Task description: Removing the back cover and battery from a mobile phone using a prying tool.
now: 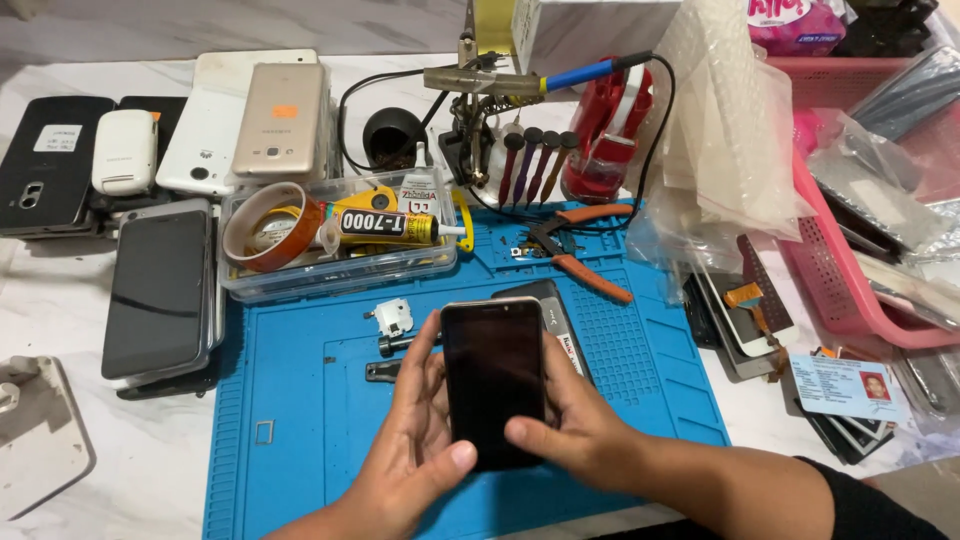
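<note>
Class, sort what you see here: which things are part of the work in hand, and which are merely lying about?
In hand:
black phone
left hand
right hand
blue mat

Lying about:
orange-handled pliers
glue tube
tape roll
stacked phones
pink basket
ID card

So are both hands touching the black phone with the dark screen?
Touching. The head view shows the left hand wrapped along the black phone with the dark screen, thumb on its lower edge, and the right hand gripping the other side.
</note>
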